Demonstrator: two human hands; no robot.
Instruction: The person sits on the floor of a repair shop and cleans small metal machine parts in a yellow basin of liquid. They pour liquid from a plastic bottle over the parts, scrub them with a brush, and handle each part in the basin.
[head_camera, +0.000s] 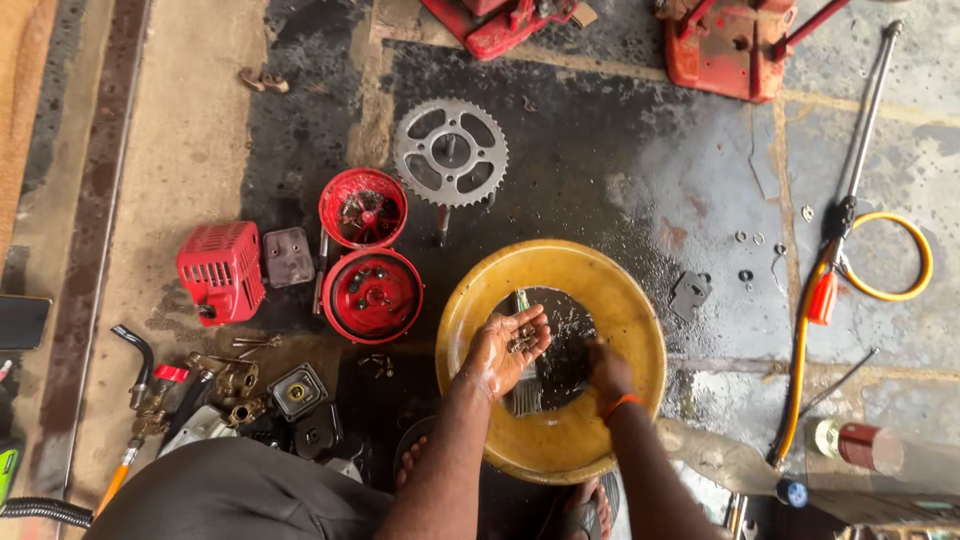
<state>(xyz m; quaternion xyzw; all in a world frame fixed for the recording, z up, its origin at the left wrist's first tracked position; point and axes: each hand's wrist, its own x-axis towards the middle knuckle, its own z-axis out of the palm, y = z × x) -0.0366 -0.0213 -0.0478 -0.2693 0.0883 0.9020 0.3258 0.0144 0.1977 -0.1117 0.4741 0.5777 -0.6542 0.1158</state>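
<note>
A yellow basin (620, 300) with dark liquid sits on the floor in front of me. My left hand (503, 350) is cupped palm-up over it and holds several small metal screws or bolts. My right hand (606, 368), with an orange band at the wrist, reaches down into the dark liquid, fingers closed; what it grips is hidden. A paintbrush (523, 392) lies in the basin under my left hand.
Left of the basin lie two red round covers (372, 294), a red engine shroud (221, 270), a grey sprocket (450, 152) and brass fittings (238, 385). A sprayer lance with yellow hose (850, 215) and washers lie right. A plastic bottle (725, 458) rests near my right arm.
</note>
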